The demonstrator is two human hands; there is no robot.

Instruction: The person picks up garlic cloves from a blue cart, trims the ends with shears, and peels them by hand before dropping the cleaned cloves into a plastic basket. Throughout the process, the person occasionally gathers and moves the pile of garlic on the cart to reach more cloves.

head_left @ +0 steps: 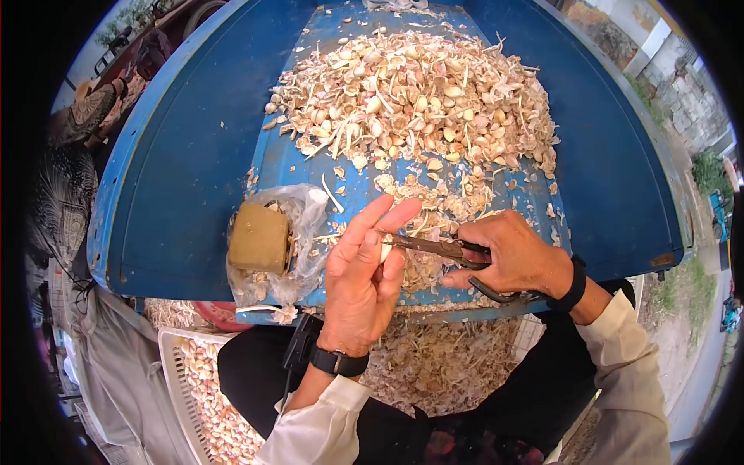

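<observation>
A garlic clove (385,249) is pinched in the fingers of the left hand (362,279), just above the blue bench (186,170), while the right hand (508,256) grips dark scissors (442,249) whose blades touch the clove. Beyond the hands a heap of cloves and papery skins (418,93) covers the bench, a brown block (260,239) lies on a plastic bag at left, and a white crate (182,387) of peeled cloves sits below.

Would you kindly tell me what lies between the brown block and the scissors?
The left hand, pinching a garlic clove, sits between the brown block and scissors, in the head view.
</observation>
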